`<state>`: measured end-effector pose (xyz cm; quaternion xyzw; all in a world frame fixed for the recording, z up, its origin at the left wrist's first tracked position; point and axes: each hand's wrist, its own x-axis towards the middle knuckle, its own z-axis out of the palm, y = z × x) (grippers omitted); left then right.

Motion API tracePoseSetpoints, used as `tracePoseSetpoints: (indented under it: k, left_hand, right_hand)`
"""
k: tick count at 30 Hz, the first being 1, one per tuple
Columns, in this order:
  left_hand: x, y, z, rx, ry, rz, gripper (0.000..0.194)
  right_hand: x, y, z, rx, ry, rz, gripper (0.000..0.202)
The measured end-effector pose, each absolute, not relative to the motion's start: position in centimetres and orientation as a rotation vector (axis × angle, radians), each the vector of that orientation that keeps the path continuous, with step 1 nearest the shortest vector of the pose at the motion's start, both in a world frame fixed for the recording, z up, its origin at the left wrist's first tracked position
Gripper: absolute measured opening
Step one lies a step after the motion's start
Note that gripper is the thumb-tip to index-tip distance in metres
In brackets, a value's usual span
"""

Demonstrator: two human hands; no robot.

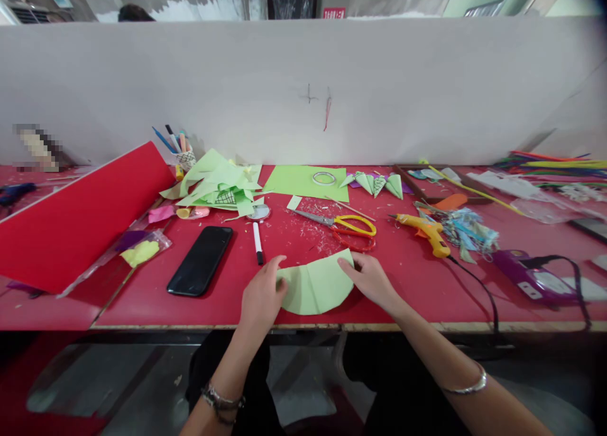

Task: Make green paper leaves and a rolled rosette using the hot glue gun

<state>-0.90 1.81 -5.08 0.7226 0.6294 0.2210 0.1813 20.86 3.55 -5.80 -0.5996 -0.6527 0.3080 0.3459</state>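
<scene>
A half-round piece of light green paper [318, 289] with a crease down its middle is held just over the front of the red table. My right hand [372, 279] pinches its upper right corner, thumb on top. At the left end of the paper, my left hand [262, 295] has its thumb and curled fingers on the edge. Beyond the paper lie scissors [355, 225] with yellow and orange handles, a white marker with a black cap [257, 242] and a small piece of green paper [294, 202]. Left of my left hand rests a black phone [201, 261].
Green paper scraps [222, 183], a tape roll [324, 178] on a green sheet [289, 182] and folded green cones [377, 183] lie farther back. A yellow glue gun [424, 231] with its cord is at right. A red board [90, 215] leans at left.
</scene>
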Motion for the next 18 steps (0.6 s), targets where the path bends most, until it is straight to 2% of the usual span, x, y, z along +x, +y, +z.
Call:
tracePoseSetpoints:
  k: [3,5,11,18]
  left_hand:
    - [-0.2,1.5,-4.7,2.369,1.87,0.478,0.037]
    - [0.3,1.5,-4.5,2.543,1.828,0.408,0.034]
    - [1.4,1.5,-5.0,2.694,1.687,0.139,0.036]
    - [2.3,0.8,-5.3,2.698,1.77,0.144,0.039]
  right_hand:
    - [21.2,3.4,-6.7,-1.638,-1.753,0.642,0.023]
    - [21.2,3.3,-6.9,-1.632,-1.708,0.665,0.018]
    - [20.9,2.1,-6.9,-1.579,-1.637,0.749,0.032]
    - [20.8,0.6,-7.3,-1.652,-1.753,0.584,0.036]
